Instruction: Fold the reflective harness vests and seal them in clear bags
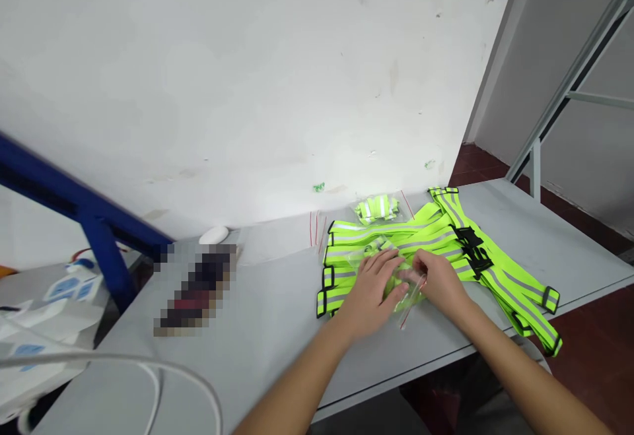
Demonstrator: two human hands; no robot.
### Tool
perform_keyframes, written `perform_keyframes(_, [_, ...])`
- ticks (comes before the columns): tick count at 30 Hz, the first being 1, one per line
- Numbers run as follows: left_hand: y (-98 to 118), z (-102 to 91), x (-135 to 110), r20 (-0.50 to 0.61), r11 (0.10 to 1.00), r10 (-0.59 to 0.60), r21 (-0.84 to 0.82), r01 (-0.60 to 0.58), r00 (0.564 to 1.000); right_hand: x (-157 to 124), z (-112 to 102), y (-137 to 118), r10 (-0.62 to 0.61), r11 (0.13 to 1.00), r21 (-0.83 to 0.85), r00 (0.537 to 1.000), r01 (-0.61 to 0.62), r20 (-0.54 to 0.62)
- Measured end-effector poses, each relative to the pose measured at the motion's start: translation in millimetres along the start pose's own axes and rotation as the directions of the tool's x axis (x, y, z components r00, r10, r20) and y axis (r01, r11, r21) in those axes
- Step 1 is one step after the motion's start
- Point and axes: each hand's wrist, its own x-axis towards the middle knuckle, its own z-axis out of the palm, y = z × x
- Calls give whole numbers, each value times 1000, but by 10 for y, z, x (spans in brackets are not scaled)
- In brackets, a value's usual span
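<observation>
Both my hands rest on a clear plastic zip bag (409, 294) holding a folded neon-yellow reflective strap, on the grey table (277, 329). My left hand (372, 284) lies flat over the bag with its fingers spread. My right hand (436, 278) pinches the bag's edge near its red-lined opening. Under and behind the bag lies a pile of neon-yellow reflective straps (446, 243) with black buckles (473, 248). A packed bag of strap (376, 208) sits at the wall.
Empty clear bags with red seal lines (317, 228) lie by the wall. A blurred dark object (195, 288) and a white oval thing (214, 234) sit to the left. A blue metal frame (99, 224), white cable (163, 375) and grey shelving (549, 125) surround the table.
</observation>
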Motion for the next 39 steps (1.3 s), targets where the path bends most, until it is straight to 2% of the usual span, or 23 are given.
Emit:
perform_keyframes(7, [-12,17,23,-51,998,-1,61,4,999,-282,12,192,-60,994,85,998,63,-31])
perform_keyframes(11, [-7,18,28,-88,1000,-18,17,19,996,-247,61,158,53,972,230,997,-38,-57])
perform_keyframes(16, [3,57,62,-121,990,-85,-126,70,989,-46,182,4,220,860,477,975,-184,-20])
perform_keyframes(20, [-4,66,93,-160,983,-159,-119,141,974,-47,222,-47,289,866,444,954,-229,-73])
perform_keyframes(22, [-7,34,100,-125,989,-146,-51,140,981,-138,198,1,256,906,370,963,-207,-87])
perform_keyframes(26, [-9,-85,81,73,995,-74,77,68,995,-372,83,180,17,979,202,999,-11,-29])
perform_keyframes(28, [-3,-133,56,149,992,-60,117,43,987,-451,35,247,-44,987,157,999,44,-4])
perform_keyframes(31, [10,-140,14,182,986,-55,167,24,982,-491,10,287,32,984,177,999,-28,-23])
perform_keyframes(34, [13,-92,-19,185,979,-36,204,-3,982,-483,4,277,112,936,339,993,-99,-20])
perform_keyframes(36, [7,-62,-35,171,975,-8,219,-30,985,-481,-26,257,115,890,445,993,-100,-7])
perform_keyframes(39, [20,-64,-60,130,966,29,252,-61,991,-495,-126,221,107,867,485,994,-108,31])
